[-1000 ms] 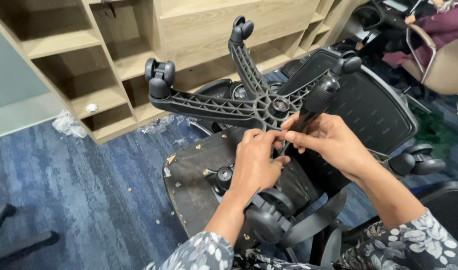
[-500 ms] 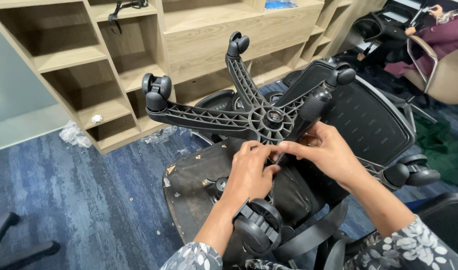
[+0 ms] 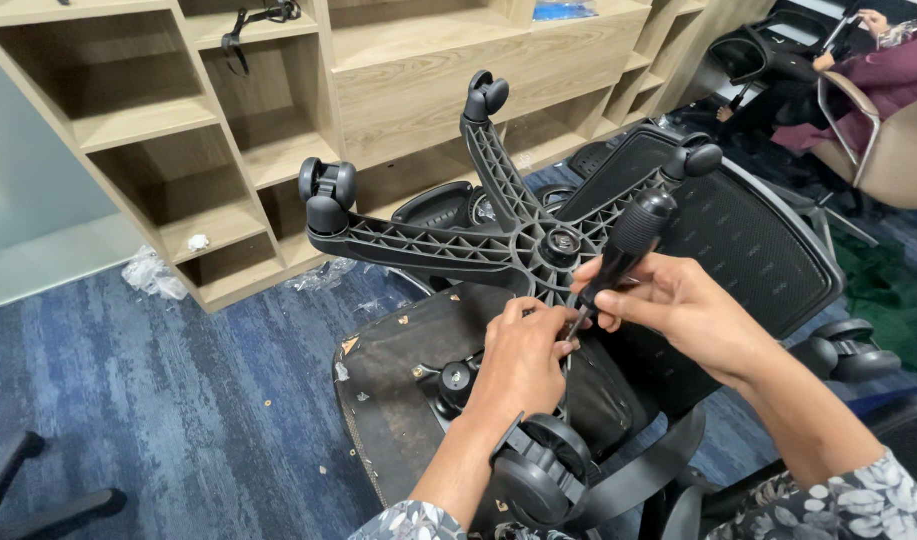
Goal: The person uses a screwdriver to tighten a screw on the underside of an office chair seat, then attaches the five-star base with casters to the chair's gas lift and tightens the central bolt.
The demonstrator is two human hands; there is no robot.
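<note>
An office chair lies upside down in front of me, its black star base (image 3: 448, 243) with castors pointing up. My right hand (image 3: 678, 305) is closed on the black handle of a screwdriver (image 3: 628, 240), whose tip points down beside the base's hub (image 3: 561, 243). Right at that tip, my left hand (image 3: 523, 355) pinches with bent fingers; what it pinches is hidden. Below the hands is the seat's dark underside (image 3: 393, 385). The black mesh backrest (image 3: 748, 235) lies to the right.
A wooden shelf unit (image 3: 278, 130) stands behind the chair on blue carpet (image 3: 158, 400). Crumpled plastic (image 3: 153, 272) lies by its foot. Another chair with a person in maroon (image 3: 878, 70) is at the top right. A castor (image 3: 538, 470) sits near my left wrist.
The screwdriver has tilted more upright and its tip has moved down to my left fingers. The view has shifted slightly; both hands remain near the hub.
</note>
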